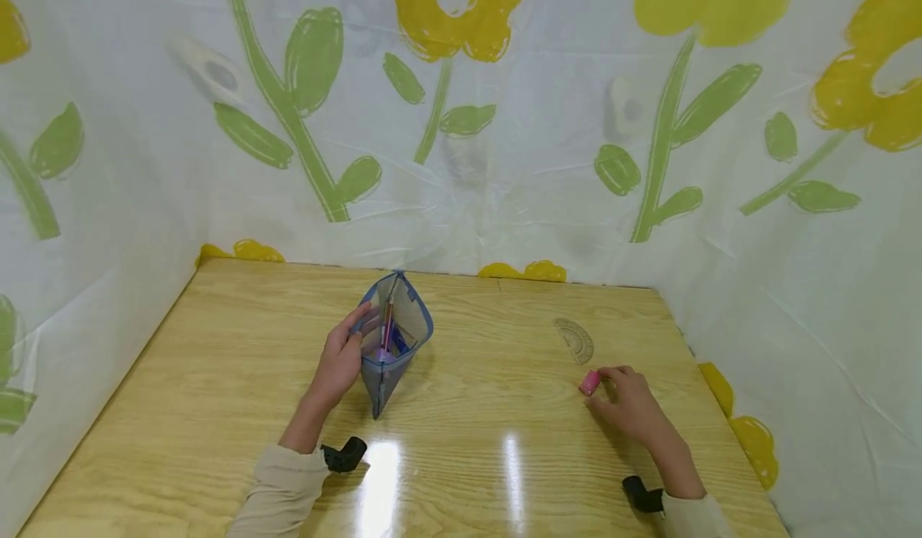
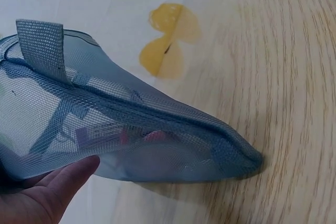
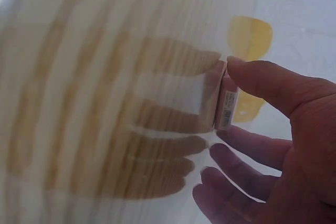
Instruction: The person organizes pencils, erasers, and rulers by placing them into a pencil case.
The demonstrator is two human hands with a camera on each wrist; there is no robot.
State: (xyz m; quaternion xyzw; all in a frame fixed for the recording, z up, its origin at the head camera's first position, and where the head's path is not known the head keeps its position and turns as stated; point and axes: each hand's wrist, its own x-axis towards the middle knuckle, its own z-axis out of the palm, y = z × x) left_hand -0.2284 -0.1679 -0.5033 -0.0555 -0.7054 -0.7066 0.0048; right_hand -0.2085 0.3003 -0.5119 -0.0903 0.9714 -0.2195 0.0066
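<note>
My left hand [image 1: 341,359] grips the side of a blue mesh pencil pouch [image 1: 386,371], whose mouth gapes open. Inside it are pencils or pens [image 1: 388,326] and a purple item [image 1: 384,355]. The left wrist view shows the thumb [image 2: 73,179] against the pouch's mesh wall [image 2: 157,124]; the other fingers are mostly hidden there. At the right, my right hand [image 1: 634,404] pinches a small pink block [image 1: 590,383] between thumb and index finger, at the tabletop. A barcode label shows on the block [image 3: 227,103] in the right wrist view.
A clear protractor [image 1: 575,341] lies flat on the wooden table [image 1: 490,394], just beyond the right hand. White flower-printed sheeting [image 1: 475,202] encloses the table's back and sides. Black wrist mounts [image 1: 346,454] sit at both sleeves.
</note>
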